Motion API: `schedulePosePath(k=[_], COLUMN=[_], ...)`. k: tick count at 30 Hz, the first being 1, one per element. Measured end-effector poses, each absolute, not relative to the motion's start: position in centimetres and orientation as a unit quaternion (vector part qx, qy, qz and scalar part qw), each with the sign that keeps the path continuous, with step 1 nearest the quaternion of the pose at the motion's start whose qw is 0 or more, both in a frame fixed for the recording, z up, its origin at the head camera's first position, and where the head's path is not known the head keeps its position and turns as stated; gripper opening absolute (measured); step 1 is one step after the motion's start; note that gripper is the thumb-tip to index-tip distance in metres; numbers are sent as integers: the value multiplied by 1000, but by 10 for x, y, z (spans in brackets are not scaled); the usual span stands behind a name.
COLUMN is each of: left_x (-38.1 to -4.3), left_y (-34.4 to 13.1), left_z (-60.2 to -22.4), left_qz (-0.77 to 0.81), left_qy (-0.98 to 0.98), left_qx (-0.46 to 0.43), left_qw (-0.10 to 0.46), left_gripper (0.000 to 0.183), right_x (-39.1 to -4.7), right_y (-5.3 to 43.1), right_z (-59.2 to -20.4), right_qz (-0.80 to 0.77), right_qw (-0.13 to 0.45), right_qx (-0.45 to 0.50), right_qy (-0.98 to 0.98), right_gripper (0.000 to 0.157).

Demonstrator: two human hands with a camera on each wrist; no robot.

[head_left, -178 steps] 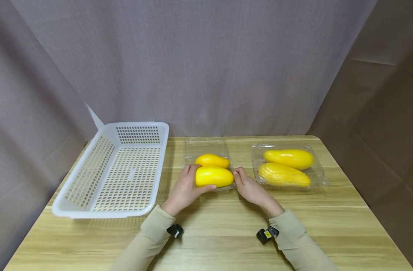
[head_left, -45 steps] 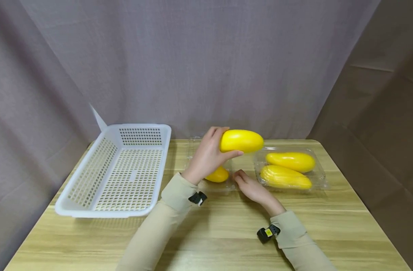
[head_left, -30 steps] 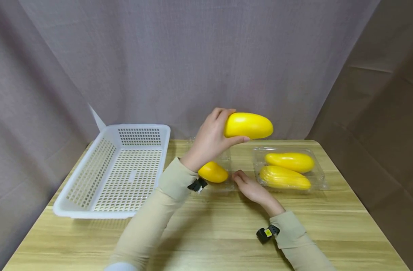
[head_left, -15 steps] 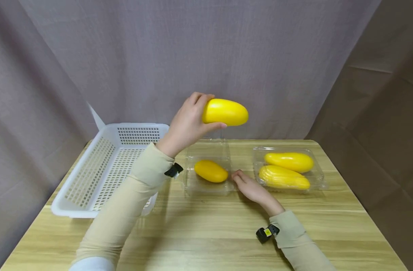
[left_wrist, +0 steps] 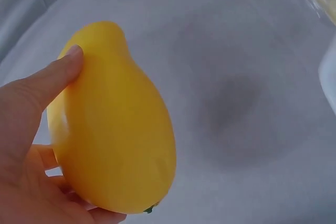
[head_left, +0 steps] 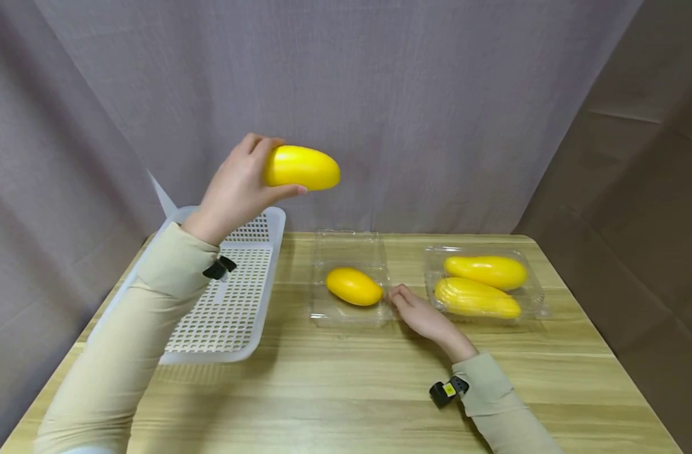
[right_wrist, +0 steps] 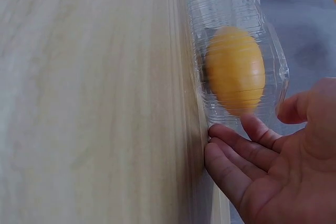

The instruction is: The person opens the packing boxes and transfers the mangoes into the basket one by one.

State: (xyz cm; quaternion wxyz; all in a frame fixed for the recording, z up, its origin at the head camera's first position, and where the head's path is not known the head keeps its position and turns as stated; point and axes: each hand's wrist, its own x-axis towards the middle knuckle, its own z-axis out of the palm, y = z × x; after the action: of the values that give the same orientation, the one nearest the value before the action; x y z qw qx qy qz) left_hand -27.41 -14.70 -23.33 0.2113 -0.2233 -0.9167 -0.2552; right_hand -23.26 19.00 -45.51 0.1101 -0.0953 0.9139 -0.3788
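My left hand (head_left: pixel 241 180) grips a smooth yellow papaya (head_left: pixel 303 168) by one end, high above the white basket's far right side. In the left wrist view, my thumb lies along that papaya (left_wrist: pixel 118 124), fingers wrap behind it, and a small green spot marks its lower end. On the table, an opened clear plastic box (head_left: pixel 346 318) holds another yellow papaya (head_left: pixel 354 287). My right hand (head_left: pixel 422 315) holds the box's right edge, thumb on the rim and index finger at the wall in the right wrist view; the other fingers (right_wrist: pixel 228 171) extend low beside it.
A white perforated basket (head_left: pixel 266 302) stands at the left, partly hidden behind the left arm. To the right, a second clear plastic box (head_left: pixel 533 293) contains two yellow papayas (head_left: pixel 484 271). Grey curtain (head_left: pixel 437 113) hangs behind the wooden table (head_left: pixel 346 391).
My left hand has lifted one papaya out of the opened box, raised it and carried it left toward the basket. The right hand has stayed at the box's edge.
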Motion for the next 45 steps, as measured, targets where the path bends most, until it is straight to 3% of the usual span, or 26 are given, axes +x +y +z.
schedulePosePath(k=[11,45], left_x=[-275,-312], left_y=[-199,-263], left_z=[-222,-291], left_qz=[-249,-223], left_qy=[-933,-966], left_qx=[-171,-76], left_qw=[195,107], left_gripper=[78,80], right_x=[-230,-224], right_y=[195,199], right_z=[-455,-451], right_qz=[-387,-385], right_qw=[115,108], right_qx=[-98,-92], right_qy=[909,912], right_gripper=[35,36])
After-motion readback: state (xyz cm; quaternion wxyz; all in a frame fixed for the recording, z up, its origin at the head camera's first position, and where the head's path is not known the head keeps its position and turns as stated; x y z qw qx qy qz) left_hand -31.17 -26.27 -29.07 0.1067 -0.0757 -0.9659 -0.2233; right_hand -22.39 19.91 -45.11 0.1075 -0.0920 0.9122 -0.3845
